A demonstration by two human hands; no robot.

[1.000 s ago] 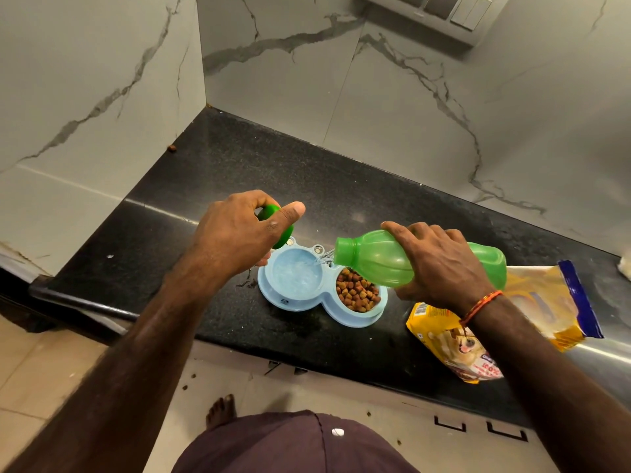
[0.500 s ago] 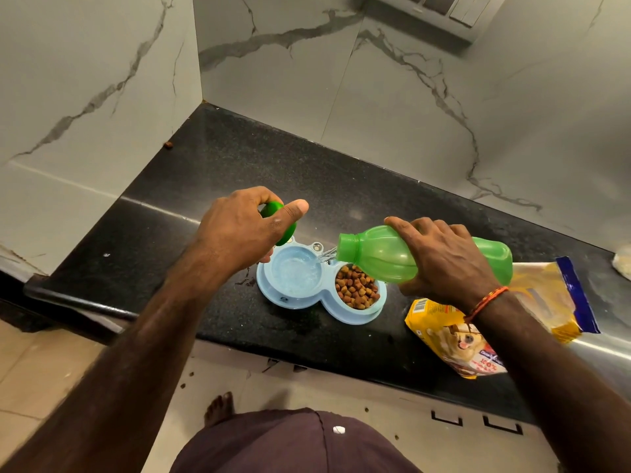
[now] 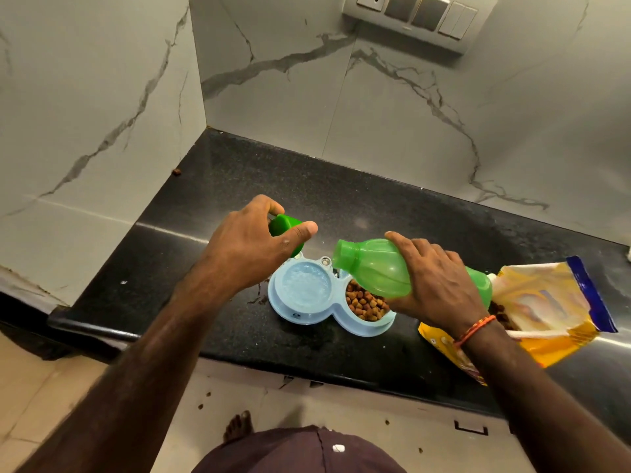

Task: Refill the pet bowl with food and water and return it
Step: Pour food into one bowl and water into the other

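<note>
With the pet bowl [image 3: 327, 303] on the dark surface [image 3: 341, 199], the right hand [image 3: 440, 285] gripping the tilted green bottle [image 3: 379, 271] should likely level off gently so nothing wets the kibble [image 3: 365, 303], while the left hand [image 3: 252, 244] holds the cap [image 3: 285, 227].

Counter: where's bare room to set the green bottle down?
Free: black counter behind the blue double bowl, toward the marble wall, and the left corner. Crowded: right side, where the kibble bag lies beside the bowl.
</note>
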